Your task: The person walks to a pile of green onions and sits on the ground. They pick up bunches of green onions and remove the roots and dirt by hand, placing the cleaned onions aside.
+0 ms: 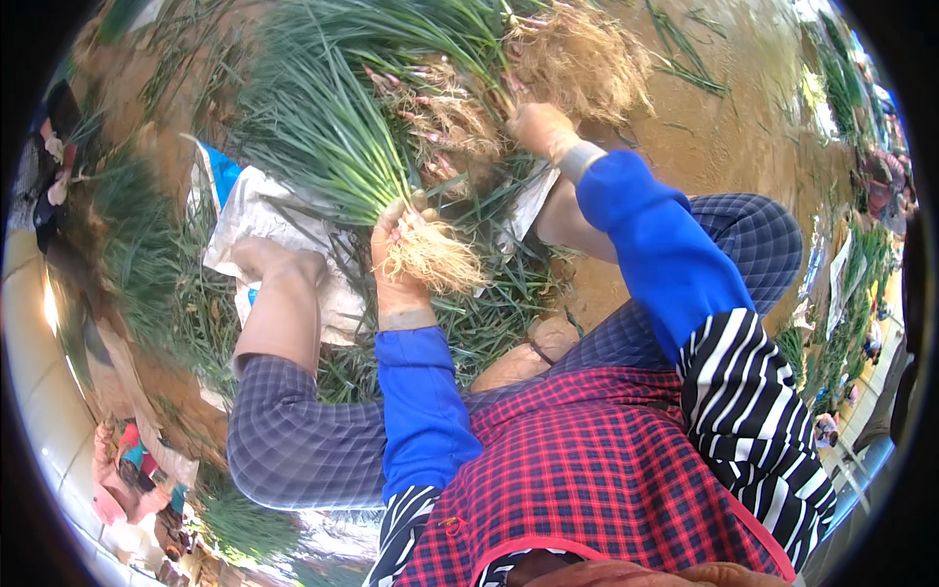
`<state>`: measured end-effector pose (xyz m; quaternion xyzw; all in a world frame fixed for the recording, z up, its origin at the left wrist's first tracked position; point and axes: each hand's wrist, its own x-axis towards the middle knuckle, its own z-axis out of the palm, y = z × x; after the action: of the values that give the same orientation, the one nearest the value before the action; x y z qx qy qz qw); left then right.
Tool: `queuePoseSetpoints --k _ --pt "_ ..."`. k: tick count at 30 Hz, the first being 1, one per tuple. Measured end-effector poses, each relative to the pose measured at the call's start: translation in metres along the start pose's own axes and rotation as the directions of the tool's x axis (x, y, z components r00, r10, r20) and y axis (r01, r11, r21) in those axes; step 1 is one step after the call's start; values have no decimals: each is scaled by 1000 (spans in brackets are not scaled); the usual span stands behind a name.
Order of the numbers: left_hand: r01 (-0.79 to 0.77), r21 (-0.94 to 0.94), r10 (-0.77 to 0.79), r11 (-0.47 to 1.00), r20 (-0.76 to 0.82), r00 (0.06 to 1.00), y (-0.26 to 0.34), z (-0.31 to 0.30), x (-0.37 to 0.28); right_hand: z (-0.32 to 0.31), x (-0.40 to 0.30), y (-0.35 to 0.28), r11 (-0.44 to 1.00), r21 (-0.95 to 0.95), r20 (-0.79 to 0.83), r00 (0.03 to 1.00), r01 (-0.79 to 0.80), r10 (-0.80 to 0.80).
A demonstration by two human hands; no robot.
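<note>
My left hand (400,246) holds a bunch of green onions (367,165) by its pale bulbs, its leaves fanning to the upper left and its stringy roots hanging to the right over my palm. Up and to the right, my right hand (539,128) is closed on the stems of green onions just beside a large pile of tan roots (579,66). Between both hands lie more green onions with pinkish bulbs and muddy roots (455,125), their leaves spread across the top of the view.
Loose green leaves (506,308) cover the ground between my legs. A white plastic sack (282,213) lies beneath a bare foot. Wet brown ground (704,139) shows at the right. Other people (128,477) sit near the rim, with more green heaps (139,249) at the left.
</note>
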<state>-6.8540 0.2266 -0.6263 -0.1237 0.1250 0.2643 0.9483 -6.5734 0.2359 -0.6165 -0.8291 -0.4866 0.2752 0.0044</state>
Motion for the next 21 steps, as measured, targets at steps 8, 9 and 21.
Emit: queuePoseSetpoints --k 8,9,21 --pt "-157 47 163 987 -213 963 -14 35 -2 -24 -72 -88 901 -119 233 894 417 -383" --pt "-198 123 224 972 -262 939 -13 31 -2 -25 -82 -97 885 -124 230 880 449 -415" --pt "-164 229 225 960 -272 935 -11 26 -11 -13 -51 -100 905 308 112 933 295 -342"
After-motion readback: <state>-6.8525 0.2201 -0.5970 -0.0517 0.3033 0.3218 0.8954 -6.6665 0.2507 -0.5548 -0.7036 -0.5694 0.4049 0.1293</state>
